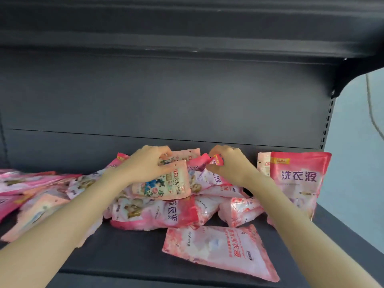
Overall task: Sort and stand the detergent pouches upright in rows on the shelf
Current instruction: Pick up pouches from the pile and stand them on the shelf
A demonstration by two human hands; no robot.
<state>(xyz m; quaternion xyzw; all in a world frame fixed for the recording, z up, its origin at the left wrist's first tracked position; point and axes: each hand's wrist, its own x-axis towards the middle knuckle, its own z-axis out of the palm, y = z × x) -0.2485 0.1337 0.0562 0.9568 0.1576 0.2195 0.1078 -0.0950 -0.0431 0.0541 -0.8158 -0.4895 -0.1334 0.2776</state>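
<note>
A heap of pink detergent pouches lies on the dark shelf point(133, 252). My left hand point(143, 163) grips the top edge of a peach flowered pouch point(166, 183) on top of the heap. My right hand point(228, 163) pinches the red corner of a pink pouch point(204, 173) beside it. Two pouches stand upright at the right end, a pink one point(299, 181) in front and a paler one point(263, 163) behind. One pink pouch point(220, 250) lies flat near the front edge.
More pouches point(31, 190) lie flat in a spread at the left. The shelf's back panel point(166, 100) rises behind the heap, and an upper shelf point(187, 28) hangs overhead. The slotted upright post point(327, 121) marks the right end.
</note>
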